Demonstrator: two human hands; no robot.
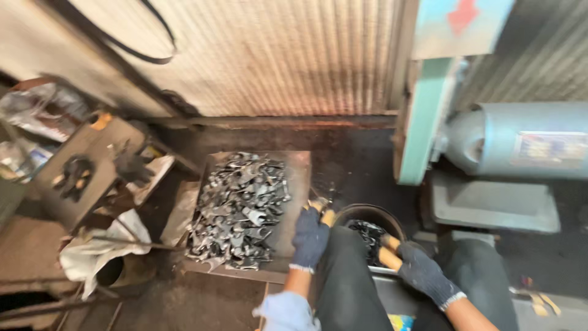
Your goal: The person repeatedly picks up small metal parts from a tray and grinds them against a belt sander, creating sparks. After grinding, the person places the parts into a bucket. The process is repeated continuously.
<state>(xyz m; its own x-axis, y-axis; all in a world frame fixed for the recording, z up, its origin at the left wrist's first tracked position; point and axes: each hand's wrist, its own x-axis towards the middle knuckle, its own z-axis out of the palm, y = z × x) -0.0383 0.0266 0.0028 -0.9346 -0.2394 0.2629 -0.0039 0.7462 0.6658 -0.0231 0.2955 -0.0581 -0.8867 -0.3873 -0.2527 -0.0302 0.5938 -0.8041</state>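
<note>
Fingers of both gloved hands closed on tool handles over a dark bucket.

Left hand (309,236) has its fingers wrapped round a yellowish handle (327,216) just left of the bucket (367,214); right hand (422,273) grips a similar wooden handle (387,254) at the bucket's near right rim (what the tool ends look like is too blurred to tell). Small dark metal pieces lie inside the bucket, and a larger heap of metal parts (239,208) sits on a flat tray (297,165) left of the bucket. A grey motor (520,138) stands right of and beyond it. Likely risks: a handle slipping in the glove, or the bucket tipping against the knee and spilling parts onto the floor.
</note>
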